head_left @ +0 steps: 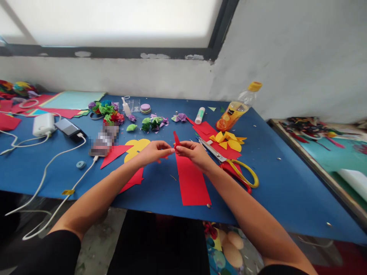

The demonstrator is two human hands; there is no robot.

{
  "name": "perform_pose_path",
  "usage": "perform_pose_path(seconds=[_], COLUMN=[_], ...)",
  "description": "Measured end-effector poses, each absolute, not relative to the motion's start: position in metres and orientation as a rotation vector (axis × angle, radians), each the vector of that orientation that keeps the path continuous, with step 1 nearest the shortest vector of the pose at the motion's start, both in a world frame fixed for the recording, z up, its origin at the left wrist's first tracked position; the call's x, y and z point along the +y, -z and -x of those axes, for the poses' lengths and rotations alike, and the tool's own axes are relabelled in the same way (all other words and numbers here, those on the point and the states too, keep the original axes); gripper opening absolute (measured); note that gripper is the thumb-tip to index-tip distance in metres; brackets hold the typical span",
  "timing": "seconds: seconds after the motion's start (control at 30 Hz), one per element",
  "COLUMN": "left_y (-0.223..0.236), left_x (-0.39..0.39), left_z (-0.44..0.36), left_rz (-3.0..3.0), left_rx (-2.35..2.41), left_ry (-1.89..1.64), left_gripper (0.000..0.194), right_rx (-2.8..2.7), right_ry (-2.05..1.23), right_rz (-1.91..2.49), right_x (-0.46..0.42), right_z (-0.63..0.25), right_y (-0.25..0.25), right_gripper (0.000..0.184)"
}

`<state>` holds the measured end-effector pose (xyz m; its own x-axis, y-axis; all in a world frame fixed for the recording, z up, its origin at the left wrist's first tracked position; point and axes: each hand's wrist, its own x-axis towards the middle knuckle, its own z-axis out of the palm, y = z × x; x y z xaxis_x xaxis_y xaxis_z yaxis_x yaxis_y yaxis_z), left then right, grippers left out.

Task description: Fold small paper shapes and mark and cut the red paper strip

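Both of my hands meet over the middle of the blue table (155,179). Between my right thumb and fingers is a narrow, folded or twisted red paper strip (176,138), one end pointing up. My right hand (195,152) is closed on it. My left hand (157,150) is pinched at the strip's left side, with a bit of red showing below its fingers. Under my right hand lies a long red paper sheet (193,183). Yellow paper circles (137,149) and red paper pieces (132,181) are beside my left wrist. Yellow-handled scissors (243,172) lie right of my right hand.
An orange drink bottle (233,110) and a glue stick (200,115) stand behind at right, near yellow paper shapes (229,140). Crumpled paper flowers (155,122) lie along the back. Phones (69,128), a white power bank (43,124) and cables (61,155) occupy the left.
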<state>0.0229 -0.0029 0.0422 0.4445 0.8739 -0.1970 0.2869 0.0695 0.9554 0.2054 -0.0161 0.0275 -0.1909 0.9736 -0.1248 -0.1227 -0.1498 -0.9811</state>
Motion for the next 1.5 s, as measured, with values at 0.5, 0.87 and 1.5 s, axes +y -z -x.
perform_pose_path(seconds=[0.5, 0.87, 1.5], left_y=[-0.032, -0.031, -0.035], left_x=[0.001, 0.007, 0.005], left_z=[-0.025, -0.022, -0.018], left_rz=[-1.53, -1.424, -1.785], left_rx=[0.99, 1.016, 1.057], left_ry=[-0.952, -1.019, -0.749], left_gripper=[0.02, 0.026, 0.026], right_rx=[-1.301, -1.124, -1.383], right_ry=[-1.597, -1.534, -1.282], right_rz=[1.138, 1.146, 1.139], right_x=[-0.019, -0.012, -0.016], right_z=[-0.202, -0.207, -0.204], right_y=[-0.023, -0.014, -0.022], right_gripper=[0.024, 0.037, 0.028])
